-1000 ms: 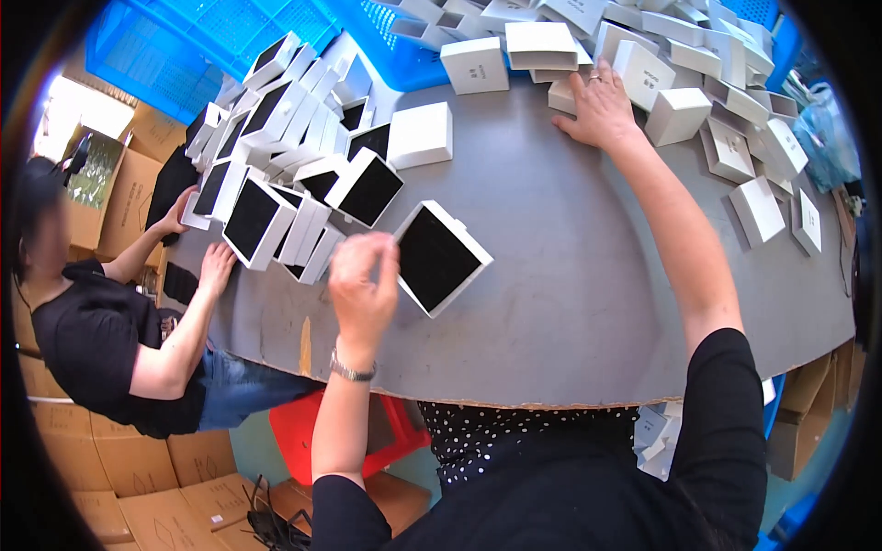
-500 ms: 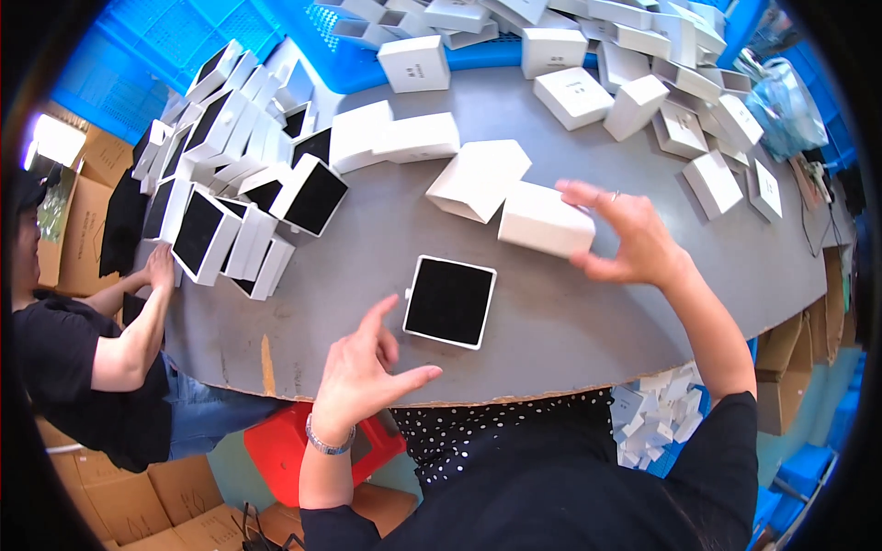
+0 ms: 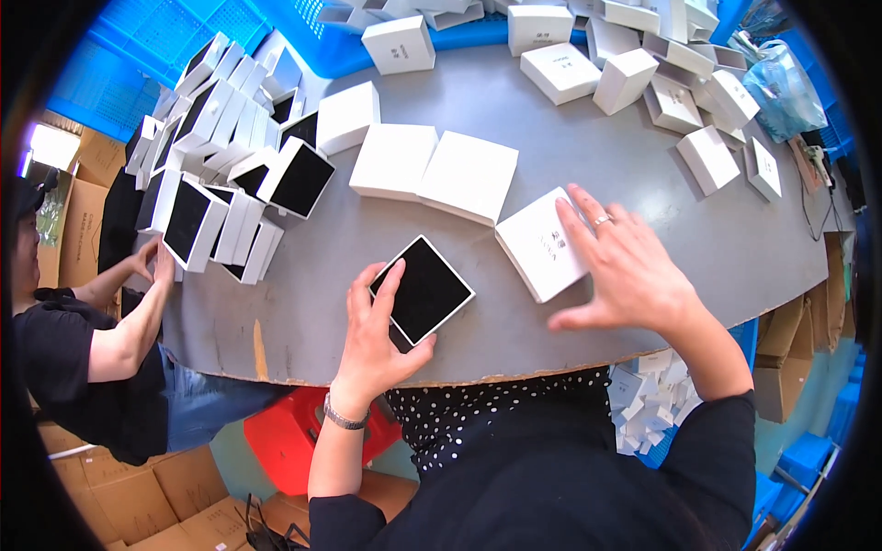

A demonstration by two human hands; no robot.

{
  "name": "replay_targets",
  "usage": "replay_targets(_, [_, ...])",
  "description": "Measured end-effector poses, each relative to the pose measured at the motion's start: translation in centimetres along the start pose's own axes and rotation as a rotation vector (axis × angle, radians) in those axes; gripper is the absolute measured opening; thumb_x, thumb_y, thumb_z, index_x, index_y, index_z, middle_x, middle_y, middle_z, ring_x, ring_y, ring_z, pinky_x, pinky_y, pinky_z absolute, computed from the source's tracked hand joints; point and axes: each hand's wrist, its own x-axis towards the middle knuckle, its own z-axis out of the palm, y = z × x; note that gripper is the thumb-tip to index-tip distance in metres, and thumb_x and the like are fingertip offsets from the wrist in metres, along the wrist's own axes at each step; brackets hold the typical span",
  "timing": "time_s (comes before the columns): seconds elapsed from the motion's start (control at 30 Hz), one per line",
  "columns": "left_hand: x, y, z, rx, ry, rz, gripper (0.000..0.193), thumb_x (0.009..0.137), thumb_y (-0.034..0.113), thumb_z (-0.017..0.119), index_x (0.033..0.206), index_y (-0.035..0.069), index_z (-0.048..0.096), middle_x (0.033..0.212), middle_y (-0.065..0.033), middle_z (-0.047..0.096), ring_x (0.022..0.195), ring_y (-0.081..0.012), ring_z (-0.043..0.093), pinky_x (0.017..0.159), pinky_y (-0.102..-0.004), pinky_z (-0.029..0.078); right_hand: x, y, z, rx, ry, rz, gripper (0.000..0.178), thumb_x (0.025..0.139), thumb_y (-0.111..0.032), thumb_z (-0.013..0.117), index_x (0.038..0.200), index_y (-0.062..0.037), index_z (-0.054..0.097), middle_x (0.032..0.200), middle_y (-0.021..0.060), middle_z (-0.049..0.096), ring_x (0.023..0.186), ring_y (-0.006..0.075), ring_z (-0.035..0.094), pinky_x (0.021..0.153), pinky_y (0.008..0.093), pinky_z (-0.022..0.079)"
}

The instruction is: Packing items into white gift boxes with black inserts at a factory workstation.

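My left hand [image 3: 378, 335] grips an open white box [image 3: 424, 290] with a black inside. Its fingers lie along the left corner and the thumb presses the lower edge. The box is turned like a diamond near the table's front edge. My right hand [image 3: 634, 266] is spread, its fingertips over the right edge of a white box lid [image 3: 540, 243] that lies printed face up. Thumb and fingers stand well apart. Beyond them lie two plain white boxes side by side, a right one [image 3: 470, 174] and a left one [image 3: 393, 161].
Black-lined white boxes [image 3: 197, 225] are piled at the left of the grey table [image 3: 588, 156]. More white boxes [image 3: 666, 103] lie at the far right, beside a clear plastic bag [image 3: 785, 92]. A blue crate [image 3: 340, 62] stands at the back. A co-worker [image 3: 83, 358] sits at the left.
My left hand has reached the black-lined box, which is now turned askew. The lid by my right hand has tipped to show its printed face. The two white boxes beyond have shifted left.
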Motion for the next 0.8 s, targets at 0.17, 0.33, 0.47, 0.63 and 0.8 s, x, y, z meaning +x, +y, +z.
replay_targets(0.17, [-0.6, 1.2, 2.1, -0.167, 0.068, 0.025, 0.090, 0.064, 0.020, 0.084, 0.146, 0.008, 0.048, 0.140, -0.0192, 0.043, 0.129, -0.0383, 0.045, 0.110, -0.0470, 0.040, 2.3, 1.3, 3.1, 0.064, 0.240, -0.388, 0.109, 0.062, -0.037, 0.089, 0.154, -0.0097, 0.037, 0.148, 0.0237, 0.043, 0.135, 0.0431, 0.043, 0.115, 0.0523, 0.034])
replay_targets(0.33, [-0.7, 1.6, 3.2, -0.179, 0.145, 0.084, 0.093, 0.060, 0.016, 0.085, 0.145, 0.005, 0.049, 0.139, -0.0173, 0.045, 0.128, -0.0347, 0.050, 0.107, -0.0425, 0.044, 2.3, -0.8, 4.7, 0.344, 0.255, -0.516, 0.102, 0.061, -0.021, 0.086, 0.152, -0.0091, 0.041, 0.146, 0.0202, 0.046, 0.135, 0.0421, 0.042, 0.115, 0.0524, 0.034])
replay_targets(0.47, [-0.4, 1.5, 3.1, -0.144, 0.160, 0.076, 0.094, 0.060, 0.017, 0.087, 0.145, 0.007, 0.048, 0.138, -0.0169, 0.045, 0.125, -0.0357, 0.048, 0.106, -0.0447, 0.044, 2.1, -0.6, 4.9, 0.397, 0.178, -0.599, 0.102, 0.060, -0.018, 0.084, 0.152, -0.0084, 0.041, 0.145, 0.0201, 0.046, 0.135, 0.0435, 0.041, 0.115, 0.0523, 0.034])
replay_targets(0.63, [-0.3, 1.8, 2.7, -0.158, 0.077, 0.126, 0.095, 0.059, 0.017, 0.087, 0.145, 0.007, 0.048, 0.138, -0.0168, 0.046, 0.126, -0.0350, 0.048, 0.106, -0.0442, 0.043, 2.0, -1.5, 5.4, 0.423, 0.291, -0.493, 0.102, 0.060, -0.018, 0.083, 0.152, -0.0076, 0.041, 0.143, 0.0203, 0.049, 0.134, 0.0424, 0.043, 0.115, 0.0514, 0.034])
replay_targets(0.8, [-0.2, 1.3, 2.6, -0.212, -0.020, 0.177, 0.096, 0.061, 0.016, 0.088, 0.146, 0.005, 0.046, 0.139, -0.0182, 0.045, 0.126, -0.0361, 0.047, 0.108, -0.0448, 0.042, 2.8, -0.7, 4.9, 0.463, 0.246, -0.610, 0.102, 0.059, -0.018, 0.083, 0.152, -0.0073, 0.041, 0.140, 0.0197, 0.051, 0.132, 0.0417, 0.045, 0.114, 0.0512, 0.034])
